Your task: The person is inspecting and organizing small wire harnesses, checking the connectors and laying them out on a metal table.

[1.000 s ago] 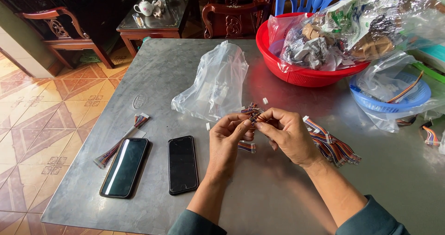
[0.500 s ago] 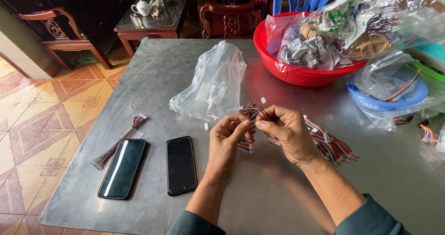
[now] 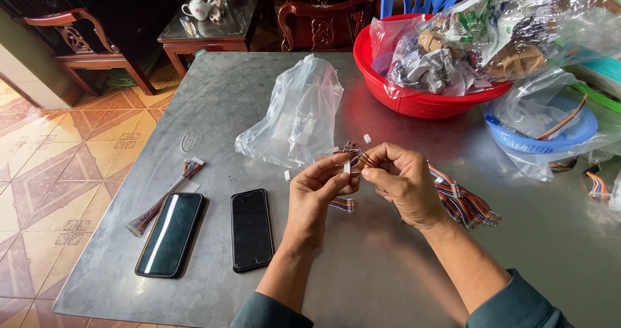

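Near the table's [image 3: 401, 289] left edge a finished ribbon cable [image 3: 165, 195] lies with its long axis running from the near-left toward the far-right, white plug at the far end; beside it two dark phones [image 3: 169, 234] [image 3: 251, 229] lie flat, long axes toward the far edge, set apart from the work. A crumpled clear bag [image 3: 294, 118] stands toward the far edge. At the table's middle the left hand [image 3: 317, 192] pinches a small white connector [image 3: 347, 167] between thumb and fingertips, apparently to steady it. The right hand [image 3: 404, 182] is closed on thin coloured wires [image 3: 359, 158], whose ends point left at the connector, long axis roughly parallel to the near edge. A loose bundle of cables [image 3: 466, 202] trails toward the right edge. A red basket [image 3: 381, 76] and blue basket [image 3: 572, 134] sit at the far-right corner.
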